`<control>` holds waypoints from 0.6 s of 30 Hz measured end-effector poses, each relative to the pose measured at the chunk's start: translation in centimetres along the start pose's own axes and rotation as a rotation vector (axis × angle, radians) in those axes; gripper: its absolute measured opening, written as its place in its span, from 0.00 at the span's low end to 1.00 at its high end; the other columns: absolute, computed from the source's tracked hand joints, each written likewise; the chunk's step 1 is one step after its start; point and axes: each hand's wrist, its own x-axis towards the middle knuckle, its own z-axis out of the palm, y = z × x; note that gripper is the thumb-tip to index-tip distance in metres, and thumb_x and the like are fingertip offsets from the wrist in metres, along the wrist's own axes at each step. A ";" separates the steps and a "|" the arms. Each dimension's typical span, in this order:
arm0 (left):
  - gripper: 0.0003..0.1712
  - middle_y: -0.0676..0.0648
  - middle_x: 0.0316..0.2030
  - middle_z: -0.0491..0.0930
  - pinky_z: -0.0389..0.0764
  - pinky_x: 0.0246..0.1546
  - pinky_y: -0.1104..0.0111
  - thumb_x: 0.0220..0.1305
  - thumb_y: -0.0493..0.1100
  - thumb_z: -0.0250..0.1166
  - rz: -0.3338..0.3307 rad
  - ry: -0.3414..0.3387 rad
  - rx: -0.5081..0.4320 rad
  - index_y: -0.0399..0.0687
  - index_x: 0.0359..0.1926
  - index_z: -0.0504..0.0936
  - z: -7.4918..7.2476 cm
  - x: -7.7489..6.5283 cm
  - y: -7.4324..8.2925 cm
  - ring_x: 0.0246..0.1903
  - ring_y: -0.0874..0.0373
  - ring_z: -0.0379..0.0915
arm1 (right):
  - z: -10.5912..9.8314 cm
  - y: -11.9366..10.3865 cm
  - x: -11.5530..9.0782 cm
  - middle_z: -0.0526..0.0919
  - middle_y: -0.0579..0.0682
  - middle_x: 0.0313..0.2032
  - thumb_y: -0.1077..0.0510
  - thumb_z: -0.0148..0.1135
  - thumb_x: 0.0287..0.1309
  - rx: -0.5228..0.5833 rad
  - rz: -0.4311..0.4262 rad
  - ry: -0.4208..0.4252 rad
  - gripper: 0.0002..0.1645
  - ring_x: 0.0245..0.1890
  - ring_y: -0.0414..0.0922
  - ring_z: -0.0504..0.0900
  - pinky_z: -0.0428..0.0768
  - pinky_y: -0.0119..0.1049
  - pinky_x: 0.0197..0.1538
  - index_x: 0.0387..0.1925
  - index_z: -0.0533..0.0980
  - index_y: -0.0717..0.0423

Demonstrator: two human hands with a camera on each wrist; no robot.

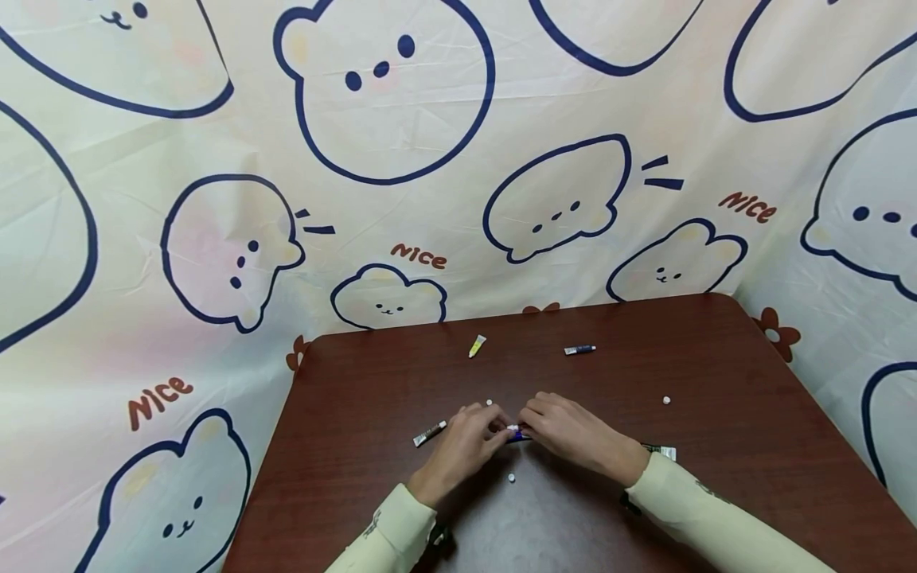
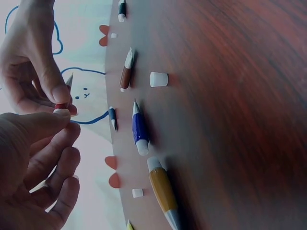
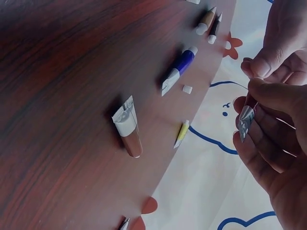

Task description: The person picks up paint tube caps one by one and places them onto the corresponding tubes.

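1. Gripping a small red-and-silver paint tube in the curled right hand, above the brown wood-grain tabletop.
2. Pinching the tube's opposite end with the left hand, close beside the right.
3. Hovering near a deep-blue, silver-ended paint tube and a white cylindrical cap.
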 end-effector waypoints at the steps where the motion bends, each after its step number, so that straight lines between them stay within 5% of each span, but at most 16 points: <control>1: 0.06 0.52 0.38 0.91 0.82 0.45 0.63 0.69 0.43 0.78 0.001 0.004 -0.005 0.51 0.44 0.89 0.0 0.0 0.0 0.39 0.58 0.87 | 0.0 0.0 0.0 0.84 0.44 0.36 0.56 0.80 0.64 0.000 0.004 -0.005 0.10 0.37 0.41 0.82 0.86 0.36 0.44 0.41 0.84 0.52; 11: 0.05 0.52 0.38 0.91 0.81 0.41 0.64 0.70 0.40 0.76 0.056 0.071 -0.012 0.48 0.44 0.89 0.5 -0.1 -0.2 0.37 0.54 0.87 | 0.1 -0.1 0.1 0.85 0.44 0.35 0.55 0.79 0.65 0.000 0.033 0.000 0.09 0.35 0.41 0.81 0.84 0.38 0.41 0.40 0.84 0.52; 18: 0.09 0.53 0.37 0.91 0.81 0.42 0.63 0.67 0.40 0.79 0.021 0.080 -0.013 0.49 0.45 0.88 0.4 0.0 -0.2 0.37 0.54 0.87 | 0.1 -0.1 0.2 0.86 0.45 0.36 0.55 0.77 0.67 0.018 0.048 -0.020 0.09 0.35 0.41 0.81 0.84 0.36 0.39 0.41 0.84 0.52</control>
